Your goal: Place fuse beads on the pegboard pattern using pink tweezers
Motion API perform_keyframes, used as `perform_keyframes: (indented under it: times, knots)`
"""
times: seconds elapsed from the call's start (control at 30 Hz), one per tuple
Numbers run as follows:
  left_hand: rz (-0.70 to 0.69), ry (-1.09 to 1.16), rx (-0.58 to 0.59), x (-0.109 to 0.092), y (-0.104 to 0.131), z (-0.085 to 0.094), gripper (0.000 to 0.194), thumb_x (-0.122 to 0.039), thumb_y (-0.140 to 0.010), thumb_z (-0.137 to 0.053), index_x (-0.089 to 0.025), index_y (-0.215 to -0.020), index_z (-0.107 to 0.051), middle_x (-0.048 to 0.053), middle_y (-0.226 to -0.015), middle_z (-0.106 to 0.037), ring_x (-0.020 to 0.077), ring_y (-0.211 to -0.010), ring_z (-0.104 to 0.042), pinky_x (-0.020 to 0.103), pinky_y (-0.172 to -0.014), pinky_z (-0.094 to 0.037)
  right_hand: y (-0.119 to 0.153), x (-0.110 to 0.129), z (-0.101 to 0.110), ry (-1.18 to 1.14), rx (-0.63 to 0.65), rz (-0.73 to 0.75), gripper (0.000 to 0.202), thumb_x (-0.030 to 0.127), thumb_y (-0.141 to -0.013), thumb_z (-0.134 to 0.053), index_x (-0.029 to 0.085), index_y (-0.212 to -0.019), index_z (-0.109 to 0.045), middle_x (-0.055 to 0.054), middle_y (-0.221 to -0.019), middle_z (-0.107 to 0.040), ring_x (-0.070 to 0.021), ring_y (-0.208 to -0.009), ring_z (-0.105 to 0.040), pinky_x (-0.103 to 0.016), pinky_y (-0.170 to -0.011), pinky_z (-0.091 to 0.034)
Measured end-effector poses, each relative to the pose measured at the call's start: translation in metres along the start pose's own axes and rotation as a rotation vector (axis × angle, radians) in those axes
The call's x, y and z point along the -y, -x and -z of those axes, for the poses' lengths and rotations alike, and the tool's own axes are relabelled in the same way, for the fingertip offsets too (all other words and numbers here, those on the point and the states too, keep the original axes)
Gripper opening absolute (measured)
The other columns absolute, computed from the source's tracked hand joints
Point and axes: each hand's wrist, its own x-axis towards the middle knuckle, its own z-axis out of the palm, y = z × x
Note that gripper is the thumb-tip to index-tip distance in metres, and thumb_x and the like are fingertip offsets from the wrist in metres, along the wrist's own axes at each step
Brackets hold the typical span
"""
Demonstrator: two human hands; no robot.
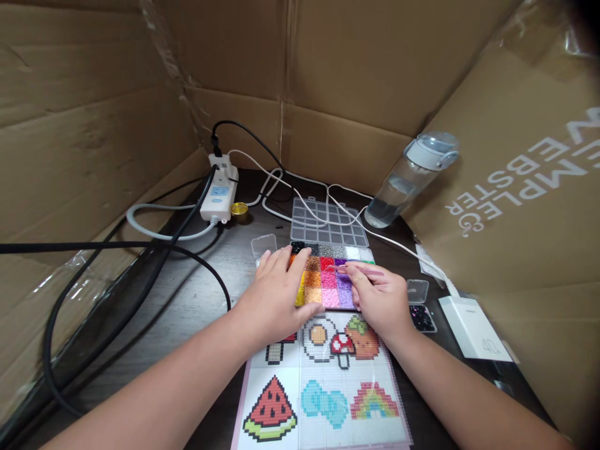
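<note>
My left hand [276, 290] rests with spread fingers over the left side of a compartment box [329, 295] of coloured beads. Pink tweezers [365, 270] are pinched in my right hand [382, 297], their tips over the red beads [327, 264]. Nearer to me lies a pattern sheet under a clear pegboard [323, 375], showing a watermelon slice, an egg, a bow and a rainbow. A mushroom [343, 345] with a red and white cap lies between the egg and a round orange figure. My left hand partly hides the box and the sheet's upper left picture.
Behind the box lies its clear divided lid [328, 225]. A water bottle [407, 181] leans at the back right. A power strip [219, 190], cables and a gold tin [239, 212] are left; a white power bank [474, 328] is right. Cardboard walls enclose the table.
</note>
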Motion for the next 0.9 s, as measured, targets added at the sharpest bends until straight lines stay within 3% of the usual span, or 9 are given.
perform_keyframes:
  times: [0.2,0.53,0.73,0.9]
  knots:
    - [0.021,0.001,0.077,-0.003,-0.001,0.006,0.092,-0.057,-0.082,-0.066,-0.011,-0.152,-0.03,0.026,-0.153,-0.041,0.039,-0.147,-0.031,0.061,-0.121,-0.018,0.002,0.006,0.001,-0.006,-0.001,0.018,0.03,0.042,-0.08,-0.071,0.013,-0.086,-0.079,0.004,-0.042,-0.053,-0.0089,-0.035,-0.043,-0.023,-0.036,-0.036]
    - [0.021,-0.024,0.085,-0.004,-0.003,0.008,0.091,-0.057,-0.083,-0.065,-0.01,-0.153,-0.029,0.026,-0.153,-0.041,0.0385,-0.147,-0.032,0.06,-0.121,-0.018,0.011,0.014,0.009,-0.061,-0.083,0.111,0.028,0.041,-0.082,-0.072,0.015,-0.087,-0.079,0.004,-0.042,-0.052,-0.0095,-0.036,-0.044,-0.024,-0.035,-0.037]
    - [0.016,-0.025,0.081,-0.004,-0.004,0.007,0.092,-0.058,-0.083,-0.064,-0.01,-0.153,-0.029,0.027,-0.152,-0.04,0.039,-0.146,-0.033,0.059,-0.121,-0.018,0.032,0.03,0.028,-0.075,-0.169,0.228,0.02,0.037,-0.083,-0.075,0.017,-0.088,-0.078,0.001,-0.049,-0.062,-0.0105,-0.037,-0.047,-0.026,-0.036,-0.039]
    - [0.001,-0.031,0.069,-0.005,-0.006,0.006,0.093,-0.058,-0.083,-0.065,-0.009,-0.153,-0.029,0.026,-0.15,-0.043,0.0397,-0.144,-0.036,0.059,-0.121,-0.018,0.064,0.028,0.052,-0.022,-0.162,0.201,0.017,0.033,-0.087,-0.073,0.019,-0.093,-0.08,-0.001,-0.052,-0.065,-0.0109,-0.038,-0.047,-0.027,-0.037,-0.039]
